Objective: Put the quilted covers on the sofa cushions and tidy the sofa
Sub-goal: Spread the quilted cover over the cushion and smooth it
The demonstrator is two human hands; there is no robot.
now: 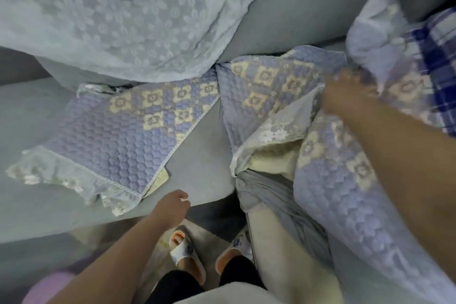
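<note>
A blue quilted cover point(118, 140) with yellow flower squares and a lace hem lies flat on the grey sofa seat point(202, 155) at the left. A second quilted cover point(328, 180) is bunched at the right over a grey and cream cushion point(278, 229) that leans off the seat's front. My right hand point(345, 91) grips the upper edge of this bunched cover, blurred. My left hand point(172, 207) hovers by the seat's front edge with loosely curled fingers and holds nothing.
A white lace throw point(111, 15) drapes the grey back cushion at the top left. A blue plaid cloth point(436, 61) sits at the far right. My feet in white slippers point(187, 254) stand on the floor right in front of the sofa.
</note>
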